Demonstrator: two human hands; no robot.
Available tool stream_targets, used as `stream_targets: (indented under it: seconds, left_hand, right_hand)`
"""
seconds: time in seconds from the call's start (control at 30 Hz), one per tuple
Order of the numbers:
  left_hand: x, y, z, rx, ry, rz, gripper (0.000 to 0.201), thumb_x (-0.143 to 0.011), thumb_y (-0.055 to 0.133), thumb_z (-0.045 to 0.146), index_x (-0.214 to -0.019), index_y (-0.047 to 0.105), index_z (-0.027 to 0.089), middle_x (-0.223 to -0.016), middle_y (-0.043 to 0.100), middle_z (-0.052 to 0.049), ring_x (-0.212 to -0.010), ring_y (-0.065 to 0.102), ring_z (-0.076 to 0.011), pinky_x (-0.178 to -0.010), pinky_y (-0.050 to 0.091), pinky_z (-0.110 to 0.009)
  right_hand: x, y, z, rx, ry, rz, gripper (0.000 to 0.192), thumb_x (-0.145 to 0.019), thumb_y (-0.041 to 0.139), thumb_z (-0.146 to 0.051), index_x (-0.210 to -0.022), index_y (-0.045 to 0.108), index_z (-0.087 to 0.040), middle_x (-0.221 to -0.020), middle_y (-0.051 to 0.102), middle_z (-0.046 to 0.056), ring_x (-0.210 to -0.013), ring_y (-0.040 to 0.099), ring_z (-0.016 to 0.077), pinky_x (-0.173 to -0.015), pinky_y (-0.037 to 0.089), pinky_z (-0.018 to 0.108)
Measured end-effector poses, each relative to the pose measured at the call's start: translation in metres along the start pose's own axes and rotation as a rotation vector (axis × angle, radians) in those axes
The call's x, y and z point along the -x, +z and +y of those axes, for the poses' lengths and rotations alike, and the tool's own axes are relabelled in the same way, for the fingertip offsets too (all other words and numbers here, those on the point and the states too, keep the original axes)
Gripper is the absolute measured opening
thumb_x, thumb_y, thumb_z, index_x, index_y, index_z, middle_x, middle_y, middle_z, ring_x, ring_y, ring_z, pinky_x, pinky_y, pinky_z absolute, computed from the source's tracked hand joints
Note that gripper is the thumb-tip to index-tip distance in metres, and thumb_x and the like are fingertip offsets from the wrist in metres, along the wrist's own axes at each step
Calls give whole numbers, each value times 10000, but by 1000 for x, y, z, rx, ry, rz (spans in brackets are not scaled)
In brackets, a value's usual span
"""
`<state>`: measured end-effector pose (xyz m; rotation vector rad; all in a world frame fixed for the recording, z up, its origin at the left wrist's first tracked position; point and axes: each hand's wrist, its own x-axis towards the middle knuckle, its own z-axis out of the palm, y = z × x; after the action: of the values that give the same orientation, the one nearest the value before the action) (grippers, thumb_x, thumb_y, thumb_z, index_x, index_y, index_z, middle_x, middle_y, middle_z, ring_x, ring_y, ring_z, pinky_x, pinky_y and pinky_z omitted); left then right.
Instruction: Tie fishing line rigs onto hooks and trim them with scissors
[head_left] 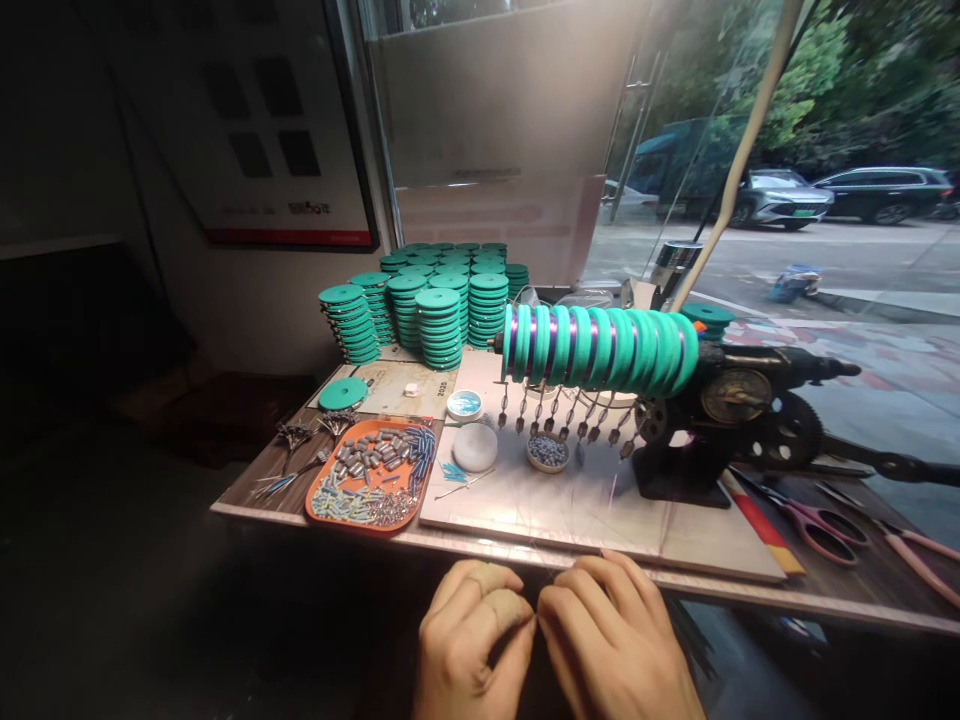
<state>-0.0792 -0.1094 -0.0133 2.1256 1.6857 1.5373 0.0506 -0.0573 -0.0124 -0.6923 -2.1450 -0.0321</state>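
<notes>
My left hand (476,635) and my right hand (611,635) are close together in front of the table's near edge. The fingers of each are curled and pinched, with the fingertips almost meeting. Whatever they pinch is too small or too hidden to make out. Beyond them, a row of green foam spools (600,350) wound with purple line sits on the shaft of a black hand-cranked winder (731,395). Several short rigs with metal sinkers (562,432) dangle below the spools. A small dish of grey beads (548,452) rests on the pale board (517,515) beneath.
To the left lies an orange tray (319,508) of sinkers, tubes and small metal parts. Stacked green spools (439,325) stand behind. A white round lid (475,447) and a dish of blue pieces (465,404) are mid-table. Pink-handled scissors (825,532) and pliers (922,565) lie right.
</notes>
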Motion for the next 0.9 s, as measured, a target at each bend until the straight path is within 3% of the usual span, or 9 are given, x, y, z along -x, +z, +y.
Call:
stream_targets:
  seconds: [0.9]
  left_hand:
    - [-3,-1,4,-98,43,28,163,-724,517,21,-656,574,157,-670,631,-53,-661,592,-160,-589,511,-264]
  right_hand:
    - [8,6,2,24,11,-23,242,-839,368,-108,-722,561,-196,-664,591,6,-766,520,185,-871,327,353]
